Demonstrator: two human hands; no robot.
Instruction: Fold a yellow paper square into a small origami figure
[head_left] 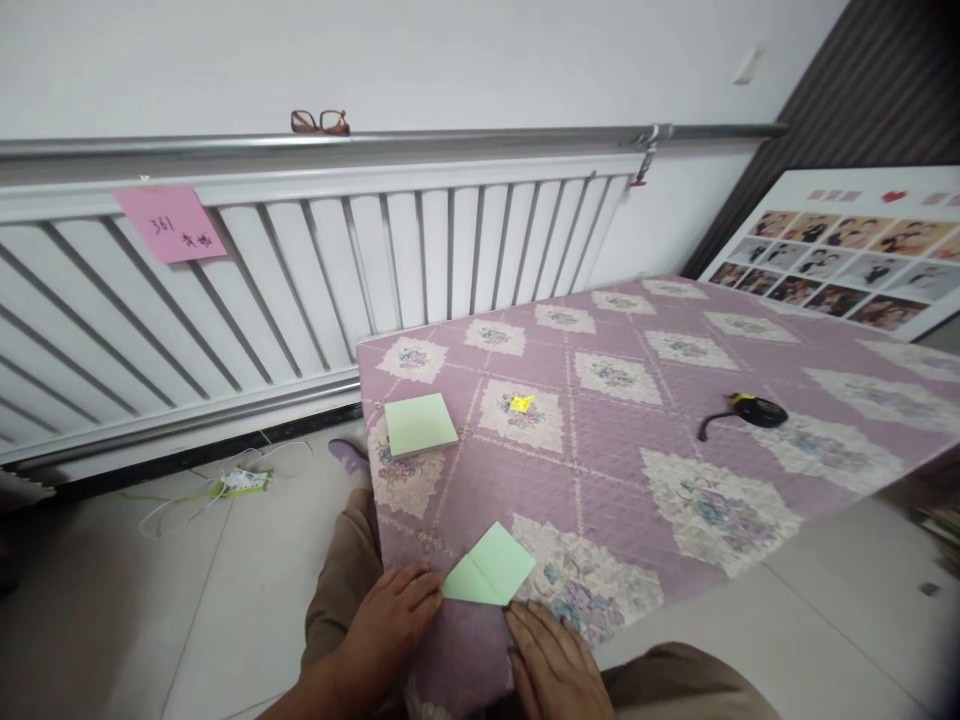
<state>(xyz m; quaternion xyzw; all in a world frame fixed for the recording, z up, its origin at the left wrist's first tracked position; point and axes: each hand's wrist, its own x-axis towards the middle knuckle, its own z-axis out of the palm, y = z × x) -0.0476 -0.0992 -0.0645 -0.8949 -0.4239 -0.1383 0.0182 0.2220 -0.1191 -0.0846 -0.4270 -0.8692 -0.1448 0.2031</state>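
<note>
A light green sheet of paper, with a crease and folded edges, lies near the front edge of the purple patterned cloth. My left hand is at its left corner, fingers bent and close together; whether they pinch the paper is hard to tell. At the paper's lower right edge, my right hand rests flat on the cloth with fingers stretched out. Farther back on the left sits a stack of light green square paper. To its right is a small yellow folded piece.
A black and yellow tape measure lies to the right on the cloth. Behind stand a white radiator and a pipe holding glasses. A pink note hangs left; a photo board leans right. A power strip lies on the floor.
</note>
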